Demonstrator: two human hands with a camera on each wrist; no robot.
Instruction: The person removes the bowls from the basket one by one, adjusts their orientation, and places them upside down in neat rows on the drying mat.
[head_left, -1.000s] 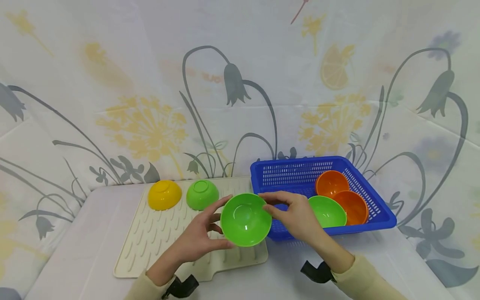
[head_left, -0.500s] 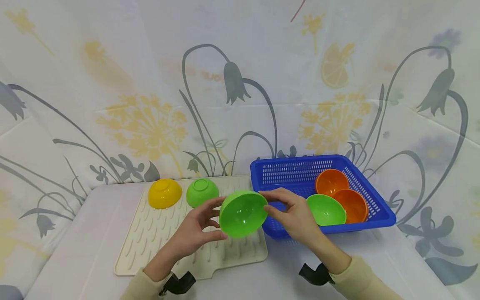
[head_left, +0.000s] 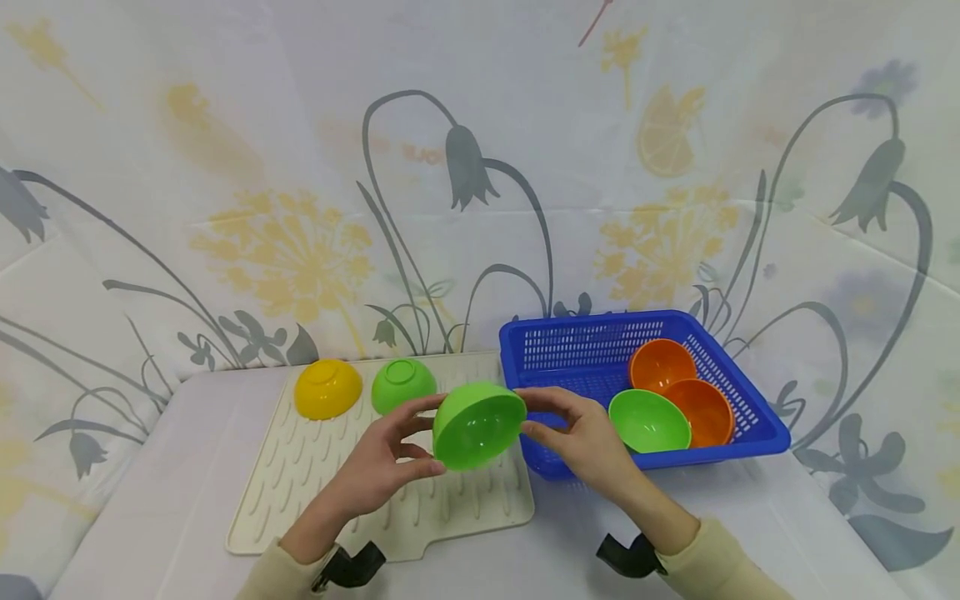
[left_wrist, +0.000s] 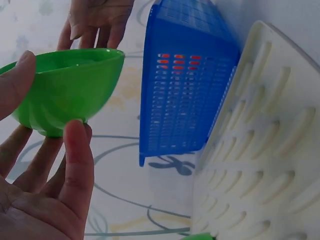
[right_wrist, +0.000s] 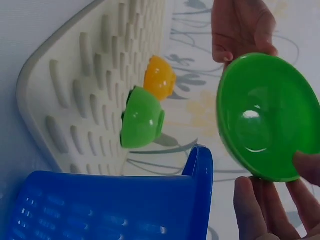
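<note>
Both hands hold a green bowl (head_left: pixel 478 429) in the air over the right part of the cream drying mat (head_left: pixel 300 492). The bowl is tilted, its mouth turned down and toward the right front in the head view. My left hand (head_left: pixel 372 468) grips its left side, with the thumb at the rim and fingers spread along the outer wall (left_wrist: pixel 70 100). On the opposite side, my right hand (head_left: pixel 588 437) pinches the rim between thumb and fingers. Behind them, a second green bowl (head_left: pixel 402 385) and a yellow bowl (head_left: pixel 327 390) sit upside down along the mat's back edge.
A blue perforated basket (head_left: pixel 573 346) stands right of the mat, close by the right hand. In its right half lie a green bowl (head_left: pixel 649 422) and two orange bowls (head_left: pixel 662 364). A floral-patterned curtain (head_left: pixel 315 167) hangs behind the white table (head_left: pixel 187 475).
The held green bowl has tipped from facing the head camera to mouth-down, showing more of its outer wall. Both hands have shifted slightly left with it. The other bowls stay put.
</note>
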